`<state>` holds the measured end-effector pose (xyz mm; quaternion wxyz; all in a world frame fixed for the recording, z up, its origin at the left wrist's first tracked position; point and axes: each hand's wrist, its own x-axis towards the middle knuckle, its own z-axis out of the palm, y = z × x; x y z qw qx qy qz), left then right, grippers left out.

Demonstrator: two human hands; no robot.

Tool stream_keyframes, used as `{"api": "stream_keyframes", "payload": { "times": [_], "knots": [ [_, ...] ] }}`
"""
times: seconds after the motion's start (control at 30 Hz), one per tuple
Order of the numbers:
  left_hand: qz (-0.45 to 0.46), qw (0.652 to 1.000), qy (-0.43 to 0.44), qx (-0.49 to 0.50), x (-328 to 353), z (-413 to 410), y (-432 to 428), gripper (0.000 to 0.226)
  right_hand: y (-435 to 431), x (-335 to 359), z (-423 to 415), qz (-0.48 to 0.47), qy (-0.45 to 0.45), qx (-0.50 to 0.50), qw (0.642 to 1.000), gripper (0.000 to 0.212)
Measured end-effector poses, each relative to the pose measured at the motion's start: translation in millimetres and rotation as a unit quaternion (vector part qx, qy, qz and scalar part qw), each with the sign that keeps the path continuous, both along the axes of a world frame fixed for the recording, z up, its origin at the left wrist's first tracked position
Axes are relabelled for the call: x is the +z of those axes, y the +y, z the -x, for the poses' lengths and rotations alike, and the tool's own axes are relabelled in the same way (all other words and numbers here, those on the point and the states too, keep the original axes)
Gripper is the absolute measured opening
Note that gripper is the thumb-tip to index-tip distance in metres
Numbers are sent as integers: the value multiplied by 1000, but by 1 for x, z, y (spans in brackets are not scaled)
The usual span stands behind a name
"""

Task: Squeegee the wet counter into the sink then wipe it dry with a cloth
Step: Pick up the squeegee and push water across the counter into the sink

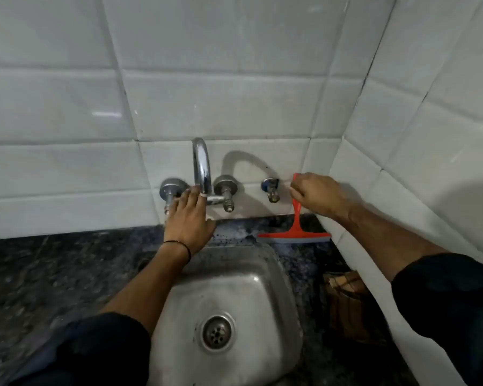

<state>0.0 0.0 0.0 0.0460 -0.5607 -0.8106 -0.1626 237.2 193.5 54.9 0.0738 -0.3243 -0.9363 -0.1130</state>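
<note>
Standing upright at the back right of the desk (67, 274), the red squeegee (296, 232) has its blade edge down on the dark speckled stone, just behind the rim of the sink (262, 288) and close to the corner where the two tiled walls meet. Its handle rises against the back wall. The right hand (315, 195) has a closed grip around the top of that handle, fingers curled over it, forearm coming in from the right with a dark sleeve pushed up.

The left hand (188, 221) reaches forward over the back edge of the sink, fingers spread and loose, their tips touching the left tap valve (173, 190) and the base of the curved chrome spout (202, 165); its grip is wide and holds nothing. A thin dark band circles that wrist.

A second valve (225, 190) sits right of the spout, and a small separate tap (271, 189) lies between it and the squeegee handle. The steel sink basin shows its round drain (216, 332) near the front. On the desk right of the sink, against the side wall, lies a brownish cloth (349, 302), blurred.
</note>
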Motion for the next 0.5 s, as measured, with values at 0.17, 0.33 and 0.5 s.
{"api": "stream_keyframes", "payload": {
  "times": [0.17, 0.33, 0.5],
  "knots": [
    [18, 997, 62, 37, -29, 11, 16, 76, 50, -67, -3, -34, -253, 98, 962, 55],
    [-8, 992, 121, 19, -58, 22, 19, 90, 87, -92, 8, -156, -416, 135, 886, 35],
    [-10, 994, 104, 17, -57, 25, 19, 85, 94, -79, 14, -143, -407, 179, 884, 20]
  ]
}}
